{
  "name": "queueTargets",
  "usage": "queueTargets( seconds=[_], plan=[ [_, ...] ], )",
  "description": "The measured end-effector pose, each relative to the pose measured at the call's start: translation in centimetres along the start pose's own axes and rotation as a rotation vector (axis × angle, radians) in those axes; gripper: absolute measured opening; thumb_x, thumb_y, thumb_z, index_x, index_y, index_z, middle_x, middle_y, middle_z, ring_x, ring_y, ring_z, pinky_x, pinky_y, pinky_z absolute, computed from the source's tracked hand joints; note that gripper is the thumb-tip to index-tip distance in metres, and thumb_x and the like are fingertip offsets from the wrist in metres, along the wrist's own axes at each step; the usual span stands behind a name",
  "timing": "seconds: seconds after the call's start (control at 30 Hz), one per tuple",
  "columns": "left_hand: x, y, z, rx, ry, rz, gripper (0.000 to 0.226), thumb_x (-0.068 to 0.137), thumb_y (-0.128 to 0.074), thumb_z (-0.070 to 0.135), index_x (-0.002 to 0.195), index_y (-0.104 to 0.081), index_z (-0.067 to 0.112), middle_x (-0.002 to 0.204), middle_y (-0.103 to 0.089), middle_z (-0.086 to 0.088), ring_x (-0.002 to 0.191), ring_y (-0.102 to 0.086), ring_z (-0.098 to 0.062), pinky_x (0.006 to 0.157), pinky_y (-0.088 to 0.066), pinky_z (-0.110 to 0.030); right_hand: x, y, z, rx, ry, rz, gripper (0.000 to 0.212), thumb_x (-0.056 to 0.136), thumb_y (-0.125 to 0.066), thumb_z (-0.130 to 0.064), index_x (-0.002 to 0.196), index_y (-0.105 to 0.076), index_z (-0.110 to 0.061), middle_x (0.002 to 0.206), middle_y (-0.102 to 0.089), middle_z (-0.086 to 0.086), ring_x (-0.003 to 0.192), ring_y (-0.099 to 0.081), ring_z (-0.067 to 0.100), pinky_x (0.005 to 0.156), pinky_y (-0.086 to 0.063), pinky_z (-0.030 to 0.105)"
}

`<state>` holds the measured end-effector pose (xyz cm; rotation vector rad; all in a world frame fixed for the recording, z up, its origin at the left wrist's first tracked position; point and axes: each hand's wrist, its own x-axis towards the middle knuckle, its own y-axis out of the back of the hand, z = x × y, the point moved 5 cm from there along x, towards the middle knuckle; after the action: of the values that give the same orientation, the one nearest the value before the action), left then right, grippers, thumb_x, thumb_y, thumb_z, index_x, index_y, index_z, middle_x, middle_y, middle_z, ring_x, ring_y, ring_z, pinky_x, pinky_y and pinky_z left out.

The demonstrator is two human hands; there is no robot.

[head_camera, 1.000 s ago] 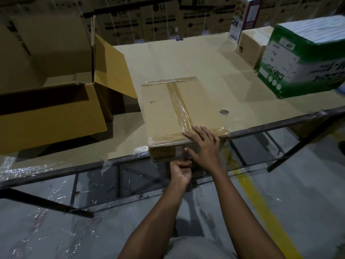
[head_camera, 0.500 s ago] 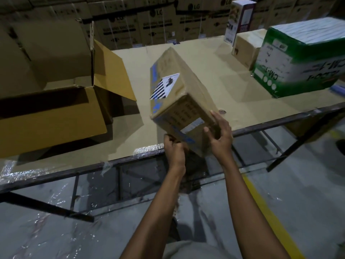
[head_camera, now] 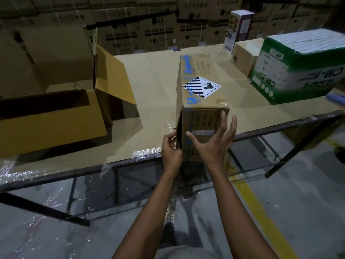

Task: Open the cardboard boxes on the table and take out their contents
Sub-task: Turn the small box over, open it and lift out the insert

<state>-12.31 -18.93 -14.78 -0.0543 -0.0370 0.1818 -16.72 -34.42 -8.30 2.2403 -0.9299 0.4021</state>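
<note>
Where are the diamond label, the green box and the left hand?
diamond label [head_camera: 202,87]: head view, middle of the sticker.
green box [head_camera: 298,71]: head view, its near side panel.
left hand [head_camera: 170,153]: head view, back of the hand, fingers gripping the cardboard box [head_camera: 203,116] edge.

bare table [head_camera: 155,86] strip between open carton [head_camera: 56,124] and taped box [head_camera: 199,85], green box [head_camera: 298,71] crowding the right side

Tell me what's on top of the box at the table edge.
On the box top: a black-and-white diamond label and blue print. It looks closed, so its contents are hidden.
</note>
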Motion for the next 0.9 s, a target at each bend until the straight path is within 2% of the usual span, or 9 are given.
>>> queueTargets(
  seconds=[0.1, 0.2, 0.3, 0.37, 0.53, 0.63, 0.73, 0.83, 0.9],
  plan=[
    [0.1, 0.7, -0.9, -0.257, 0.176, 0.071, 0.054, 0.073, -0.052, -0.025, 0.115, -0.059, 0.009, 0.108, -0.069, 0.003, 0.097, -0.069, -0.009, 0.077, -0.056, -0.022, 2.2, 0.4, -5.4, -0.137, 0.127, 0.093, 0.111, 0.064, -0.068, -0.090, 0.155, -0.025, -0.042, 0.168, -0.010, 0.022, 0.156, -0.010, 0.043, 0.113, -0.028, 0.067],
    [0.0, 1.3, -2.3, -0.400, 0.279, 0.122, 0.042, 0.078, -0.063, 0.003, 0.119, -0.062, 0.011, 0.107, -0.069, -0.003, 0.096, -0.063, -0.017, 0.079, -0.048, -0.029, 4.0, -0.9, -8.0, -0.221, 0.107, 0.058, 0.105, 0.061, -0.062, -0.094, 0.150, -0.031, -0.049, 0.170, -0.009, 0.021, 0.156, -0.005, 0.046, 0.110, -0.027, 0.077],
    [-0.5, 1.4, -3.8, -0.551, 0.453, 0.156, 0.030, 0.101, -0.051, 0.017, 0.128, -0.058, 0.008, 0.111, -0.068, -0.009, 0.098, -0.061, -0.020, 0.084, -0.049, -0.037, 4.5, -2.3, -7.7, -0.265, 0.021, 0.024, 0.097, 0.057, -0.066, -0.090, 0.142, -0.046, -0.047, 0.170, -0.011, 0.018, 0.157, -0.004, 0.043, 0.107, -0.023, 0.081],
    [-0.5, 1.2, -4.7, -0.603, 0.559, 0.143, 0.029, 0.106, -0.043, 0.025, 0.127, -0.054, 0.008, 0.124, -0.066, -0.015, 0.109, -0.060, -0.027, 0.082, -0.051, -0.038, 4.3, -2.7, -7.1, -0.282, -0.011, 0.035, 0.083, 0.061, -0.067, -0.082, 0.134, -0.054, -0.044, 0.168, -0.018, 0.015, 0.157, -0.008, 0.039, 0.106, -0.027, 0.077],
    [-1.0, -1.1, -7.1, -0.492, 0.858, 0.052, 0.009, 0.099, -0.059, 0.027, 0.102, -0.062, 0.018, 0.103, -0.067, -0.002, 0.115, -0.061, -0.022, 0.079, -0.050, -0.041, 4.3, -1.9, -6.3, -0.323, 0.006, 0.003, 0.074, 0.066, -0.064, -0.070, 0.134, -0.052, -0.045, 0.160, -0.030, 0.009, 0.153, -0.015, 0.033, 0.102, -0.036, 0.065],
    [-2.6, -3.7, -7.5, -0.573, 1.024, -0.104, 0.033, 0.091, -0.064, 0.043, 0.105, -0.068, 0.013, 0.101, -0.072, -0.013, 0.100, -0.063, -0.034, 0.090, -0.048, -0.051, 4.1, -1.0, -5.8, -0.335, 0.029, -0.007, 0.073, 0.069, -0.062, -0.072, 0.136, -0.053, -0.045, 0.159, -0.031, 0.006, 0.153, -0.015, 0.030, 0.101, -0.038, 0.064],
    [-4.0, -5.6, -8.5, -0.795, 1.033, -0.173, 0.063, 0.086, -0.064, 0.055, 0.126, -0.069, 0.007, 0.116, -0.072, -0.023, 0.120, -0.061, -0.045, 0.105, -0.044, -0.064, 3.9, -0.3, -5.1, -0.293, 0.041, 0.001, 0.074, 0.066, -0.064, -0.073, 0.134, -0.055, -0.047, 0.158, -0.033, 0.003, 0.153, -0.017, 0.029, 0.100, -0.039, 0.063],
    [-4.2, -6.3, -9.0, -0.894, 1.031, -0.149, 0.068, 0.087, -0.063, 0.053, 0.135, -0.063, 0.005, 0.124, -0.066, -0.026, 0.113, -0.061, -0.048, 0.084, -0.053, -0.066, 4.0, 0.9, -4.3, -0.179, 0.057, 0.049, 0.070, 0.062, -0.074, -0.069, 0.128, -0.062, -0.048, 0.153, -0.038, -0.001, 0.151, -0.024, 0.026, 0.098, -0.045, 0.060],
    [-4.1, -6.5, -8.1, -0.886, 1.005, -0.133, 0.063, 0.089, -0.064, 0.051, 0.130, -0.065, 0.005, 0.129, -0.065, -0.024, 0.117, -0.059, -0.049, 0.088, -0.051, -0.069, 4.7, 2.0, -3.8, -0.071, 0.065, 0.120, 0.066, 0.059, -0.080, -0.063, 0.122, -0.068, -0.045, 0.145, -0.045, -0.002, 0.145, -0.031, 0.027, 0.094, -0.050, 0.054]
  ],
)
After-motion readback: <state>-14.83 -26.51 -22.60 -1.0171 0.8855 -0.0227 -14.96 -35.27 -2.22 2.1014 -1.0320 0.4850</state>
